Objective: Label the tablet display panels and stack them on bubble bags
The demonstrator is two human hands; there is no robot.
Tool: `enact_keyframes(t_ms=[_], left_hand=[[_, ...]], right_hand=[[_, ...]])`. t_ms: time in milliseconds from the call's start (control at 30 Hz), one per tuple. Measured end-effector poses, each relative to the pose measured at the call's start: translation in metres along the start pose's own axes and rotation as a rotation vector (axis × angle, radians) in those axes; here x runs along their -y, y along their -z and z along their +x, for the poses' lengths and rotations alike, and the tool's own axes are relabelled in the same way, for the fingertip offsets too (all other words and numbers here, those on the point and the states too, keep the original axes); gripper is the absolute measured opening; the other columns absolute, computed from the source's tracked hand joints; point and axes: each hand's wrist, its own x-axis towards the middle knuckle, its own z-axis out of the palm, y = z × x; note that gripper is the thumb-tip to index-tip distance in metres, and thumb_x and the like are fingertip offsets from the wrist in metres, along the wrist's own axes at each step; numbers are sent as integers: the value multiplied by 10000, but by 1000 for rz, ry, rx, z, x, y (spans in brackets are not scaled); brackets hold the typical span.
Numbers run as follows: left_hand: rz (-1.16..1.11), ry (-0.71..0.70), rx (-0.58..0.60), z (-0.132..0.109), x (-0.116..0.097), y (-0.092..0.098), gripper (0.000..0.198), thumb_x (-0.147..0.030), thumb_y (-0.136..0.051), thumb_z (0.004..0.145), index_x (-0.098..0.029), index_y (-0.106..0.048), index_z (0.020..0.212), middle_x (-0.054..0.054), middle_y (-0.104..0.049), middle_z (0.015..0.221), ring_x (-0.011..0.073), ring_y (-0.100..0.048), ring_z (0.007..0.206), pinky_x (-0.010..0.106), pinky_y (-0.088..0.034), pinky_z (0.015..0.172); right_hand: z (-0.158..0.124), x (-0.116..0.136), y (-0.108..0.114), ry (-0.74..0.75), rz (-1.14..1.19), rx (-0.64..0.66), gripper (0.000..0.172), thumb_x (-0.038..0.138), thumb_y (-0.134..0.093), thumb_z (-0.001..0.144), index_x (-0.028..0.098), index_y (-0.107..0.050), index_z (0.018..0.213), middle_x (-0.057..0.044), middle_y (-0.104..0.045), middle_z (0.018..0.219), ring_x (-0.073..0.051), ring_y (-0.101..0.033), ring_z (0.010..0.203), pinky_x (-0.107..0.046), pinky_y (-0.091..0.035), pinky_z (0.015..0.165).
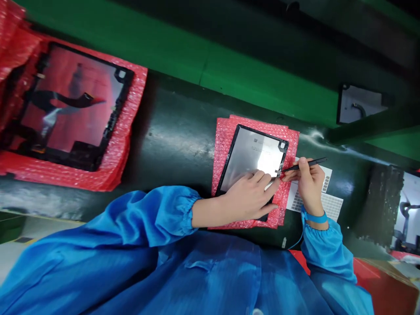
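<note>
A tablet screen panel (243,153) with a silver back and black frame lies on red bubble wrap (223,135) before me. My left hand (251,197) rests across its lower part, fingers stretched out, fingertips near the right edge. In my right hand (308,177) I grip black tweezers (315,162), whose tip meets the panel's right edge beside my left fingertips. What lies at the tip is too small to make out. Under and beside my right hand are white sheets of small grey stickers (333,205).
At left, another screen panel (88,83) with a dark flex cable lies on stacked red bubble wrap (139,83). More panels sit at the far right (411,210) and on the upper right (361,100). A blue wrist strap (315,217) trails a cord over the dark bench (177,127).
</note>
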Motion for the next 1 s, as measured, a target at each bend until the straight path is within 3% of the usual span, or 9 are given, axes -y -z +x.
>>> enact_keyframes(t_ms=[567,800,900,1000], left_hand=[[-39,1,-1,-3,2,4,668,-572,-459,1097,-37,-564,1482,213,-708,1214,334,-655,1099,451,-573,942],[-25,17,-31,-1,2,4,803,-593,-424,1105,85,-500,1528,254,-706,1292,336,-655,1118,445,-566,988],[-4,3,8,1,1,5,812,-588,-419,1107,102,-498,1530,268,-697,1311,340,-652,1106,452,-565,977],[42,4,89,4,-3,7,813,-568,-431,1107,110,-471,1555,252,-715,1206,340,-659,1056,444,-574,903]], right_hand=[[-4,-1,-4,-54,24,25,441,684,-689,971,248,-651,915,10,-731,628,-190,-771,553,-288,-657,518],[-5,-1,-5,-65,45,26,451,693,-704,952,248,-657,902,12,-723,618,-185,-759,530,-279,-645,500],[-4,-2,-6,-78,53,42,457,696,-711,947,244,-659,907,8,-723,621,-188,-762,535,-283,-648,505],[-2,-1,-6,-74,42,35,461,706,-698,951,250,-653,912,13,-721,623,-188,-766,543,-280,-648,506]])
